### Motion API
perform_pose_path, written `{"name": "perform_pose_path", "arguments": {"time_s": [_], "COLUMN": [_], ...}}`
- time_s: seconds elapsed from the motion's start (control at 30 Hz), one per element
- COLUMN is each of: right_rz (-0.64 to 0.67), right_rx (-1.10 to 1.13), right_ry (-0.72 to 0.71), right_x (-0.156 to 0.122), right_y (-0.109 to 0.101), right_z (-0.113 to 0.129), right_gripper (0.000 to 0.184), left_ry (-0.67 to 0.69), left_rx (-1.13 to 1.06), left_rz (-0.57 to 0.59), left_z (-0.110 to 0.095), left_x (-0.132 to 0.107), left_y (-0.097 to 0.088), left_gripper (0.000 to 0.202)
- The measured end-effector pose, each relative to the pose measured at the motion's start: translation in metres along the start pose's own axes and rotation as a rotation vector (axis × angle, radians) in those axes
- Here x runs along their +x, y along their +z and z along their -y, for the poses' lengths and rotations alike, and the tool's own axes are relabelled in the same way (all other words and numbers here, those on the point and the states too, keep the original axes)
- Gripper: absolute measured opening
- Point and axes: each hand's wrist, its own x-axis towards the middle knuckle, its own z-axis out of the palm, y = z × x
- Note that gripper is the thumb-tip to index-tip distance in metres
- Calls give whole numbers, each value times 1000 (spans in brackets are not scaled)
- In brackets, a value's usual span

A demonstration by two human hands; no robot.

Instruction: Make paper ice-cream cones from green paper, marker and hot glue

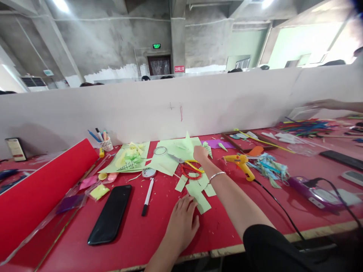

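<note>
My left hand (183, 217) lies palm down on the red table, fingers together and slightly bent, at the edge of some cut light-green paper pieces (200, 198). Stretched farther forward, my right hand (200, 153) is closed at a light-green paper sheet (170, 149) whose corner stands up beside it; its fingertips are hidden. Scissors with red and yellow handles (193, 170) lie just left of my right wrist, their blades over the sheet. A green cone with dark stripes (208, 149) is right behind that hand. Small cone pieces (222, 146) rest on purple paper (214, 144).
A yellow glue gun (241, 164) with a black cord lies right of my right arm, near blue yarn scraps (269, 166). A black phone (110, 215), a white marker (148, 196) and a red board (51, 196) are leftward. A white partition (141, 109) closes the back; another person's hand (323, 104) is far right.
</note>
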Motion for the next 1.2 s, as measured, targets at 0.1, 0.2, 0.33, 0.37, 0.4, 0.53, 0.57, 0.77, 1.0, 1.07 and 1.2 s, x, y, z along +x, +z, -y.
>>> {"name": "perform_pose_path", "arguments": {"time_s": [0.1,0.2,0.33,0.37,0.4,0.53,0.57,0.77,1.0,1.07,1.2], "right_rz": [-35,-87,-180,-186,-178,-121,-119,-110,-131,-131,-129], "right_rx": [-11,-21,-27,-24,-17,3,2,-20,-73,-81,-58], "right_ry": [-5,-38,-200,-278,-369,-657,-689,-725,-664,-648,-610], "right_x": [-5,-10,-22,-26,-31,-53,-57,-74,-81,-80,-78], "right_y": [-5,-11,-13,-10,-7,16,22,44,44,42,38], "right_z": [-4,-7,6,13,21,55,61,78,83,86,90], "right_gripper": [33,32,32,32,32,39,42,47,34,30,30], "left_ry": [-4,-6,0,4,8,15,13,4,-9,-6,14], "left_rx": [2,2,2,2,1,-9,-11,-25,-31,-19,-1], "left_rz": [10,7,3,1,0,5,9,12,10,14,7], "left_z": [0,-1,-2,-2,-2,0,0,1,1,1,1], "left_x": [0,0,-1,-1,-1,0,1,2,2,2,2], "left_y": [-1,-2,-2,-2,-1,-1,-1,-2,-1,-2,-2], "left_gripper": [34,33,32,32,32,34,34,32,36,37,37]}}
